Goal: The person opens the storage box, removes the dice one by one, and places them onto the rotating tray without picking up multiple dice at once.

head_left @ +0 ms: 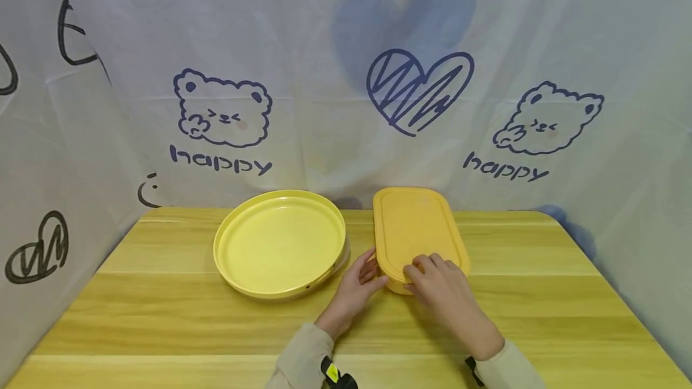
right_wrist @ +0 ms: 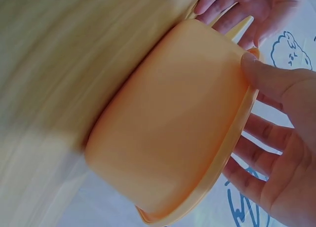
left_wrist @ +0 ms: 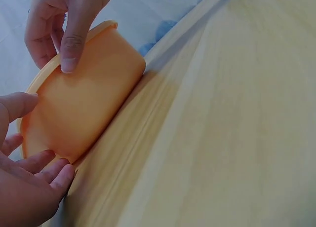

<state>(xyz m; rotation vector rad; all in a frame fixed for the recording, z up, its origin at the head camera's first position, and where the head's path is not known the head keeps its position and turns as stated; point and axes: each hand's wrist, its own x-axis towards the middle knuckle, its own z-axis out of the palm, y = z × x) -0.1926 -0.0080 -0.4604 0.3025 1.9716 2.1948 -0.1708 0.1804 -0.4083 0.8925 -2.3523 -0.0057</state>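
Right hand (head_left: 444, 287) pinched the near edge of an orange-yellow lidded container (left_wrist: 91, 101): fingers bent over the rim of the lid (head_left: 413, 221), thumb (left_wrist: 74, 42) flat on the near wall just under that rim. Left hand (head_left: 357, 287) wasn't clamped; its thumb and fingers were spread around the near left corner, thumb up by the rim, fingertips lower, close to the base. Light contact there looked likely, but could not tell for every fingertip.

Container sat flat on the wooden table (head_left: 162, 323), between the two hands at its near end, the rest of it stretching away beyond the right-hand grip toward the cloth backdrop (head_left: 313, 155). Lid was on, raised border line all round; whether its near edge was lifted at all under the grip, could not tell.

Left of the left hand, and somewhat farther off, was a round yellow tray (head_left: 281, 248), shallow with a raised rim, near the container but not touching it. Paler edge showed under the tray's right side; could not tell what that was.

Backdrop rose behind everything past the grip: bear drawing (head_left: 220, 144) with "happy" beyond the tray, scribbled heart (head_left: 421, 80) beyond the container, second bear farther right. Behind the hands, light sleeves (head_left: 303, 353) and black wrist straps (head_left: 346, 382), the left strap with a yellow-green patch.
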